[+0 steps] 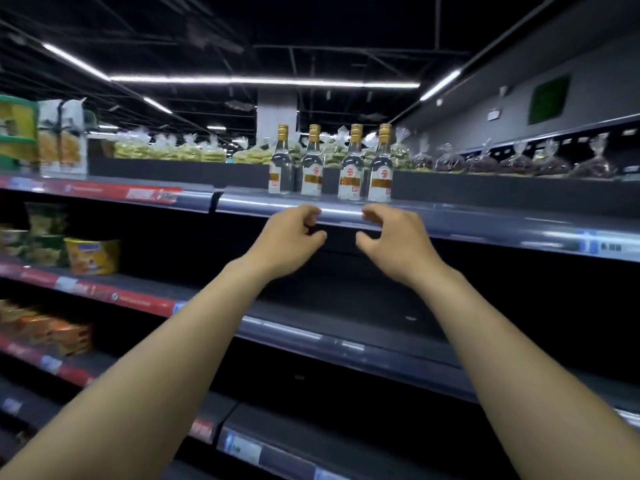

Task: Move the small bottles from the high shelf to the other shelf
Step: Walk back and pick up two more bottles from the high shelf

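A: Left to right, what do we have on the high shelf [450, 223]?

B: Four small clear glass bottles with gold caps, standing upright in a row near its front edge: the far-left bottle [280, 168], the second bottle [312, 169], the third bottle [351, 171] and the far-right bottle [381, 173]. Each long axis is vertical. They stand as two pairs, with a wider gap in the middle.

A: And our hands?

B: Both sit just below the shelf lip, raised toward the row. Our left hand [289, 237] is empty, fingers curled loosely with the thumb apart, a half-open cup. Our right hand [391, 237] mirrors it, also holding nothing. Neither touches a bottle.

A: So the bottles lie which way from us?

B: Up and farther back. We judge the left hand nearest the second bottle and the right hand nearest the far-right bottle, each almost straight above its hand.

A: Then the move turns on rising past the lip and closing around the upright bodies from the front.

B: We think so. The bare shelf below [346, 306], dark and open under our wrists, looks a likely place to set them down.
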`<state>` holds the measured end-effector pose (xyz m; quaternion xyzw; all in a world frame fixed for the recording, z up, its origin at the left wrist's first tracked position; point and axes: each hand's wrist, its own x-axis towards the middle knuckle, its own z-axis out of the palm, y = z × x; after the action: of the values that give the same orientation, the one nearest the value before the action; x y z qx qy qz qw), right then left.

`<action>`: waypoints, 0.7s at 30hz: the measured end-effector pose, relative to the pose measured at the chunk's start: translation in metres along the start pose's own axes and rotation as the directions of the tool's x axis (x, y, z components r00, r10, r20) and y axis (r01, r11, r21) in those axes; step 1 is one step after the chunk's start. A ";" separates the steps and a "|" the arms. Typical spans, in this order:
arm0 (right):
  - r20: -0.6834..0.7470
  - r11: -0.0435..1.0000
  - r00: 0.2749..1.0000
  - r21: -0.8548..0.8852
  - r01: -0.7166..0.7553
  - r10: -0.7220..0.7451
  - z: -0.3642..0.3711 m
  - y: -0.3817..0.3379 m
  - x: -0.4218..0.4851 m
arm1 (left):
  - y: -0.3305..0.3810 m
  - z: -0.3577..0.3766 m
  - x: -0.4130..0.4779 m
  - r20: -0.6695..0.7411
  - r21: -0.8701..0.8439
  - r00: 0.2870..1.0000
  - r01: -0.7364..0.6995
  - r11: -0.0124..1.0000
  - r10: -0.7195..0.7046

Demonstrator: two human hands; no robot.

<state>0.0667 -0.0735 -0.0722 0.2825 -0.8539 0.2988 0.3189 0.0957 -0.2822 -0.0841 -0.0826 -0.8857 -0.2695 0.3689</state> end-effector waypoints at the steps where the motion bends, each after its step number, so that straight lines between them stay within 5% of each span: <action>1: -0.035 1.000 0.999 -0.013 0.024 -0.024 -0.006 0.001 0.013 | 0.005 0.000 0.016 -0.017 -0.012 1.000 -0.025 1.000 0.025; 9: -0.170 0.998 0.985 -0.063 -0.011 0.000 -0.031 0.029 0.098 | 0.041 0.025 0.119 -0.064 -0.104 0.998 -0.037 0.994 0.030; 21: 0.054 0.971 0.969 -0.001 -0.240 0.240 -0.016 0.052 0.140 | 0.010 0.053 0.164 0.011 -0.031 0.997 0.075 0.997 -0.074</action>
<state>-0.0513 -0.0695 0.0204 0.1861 -0.8892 0.3298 0.2567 -0.0506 -0.2540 0.0035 -0.0566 -0.8857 -0.2965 0.3527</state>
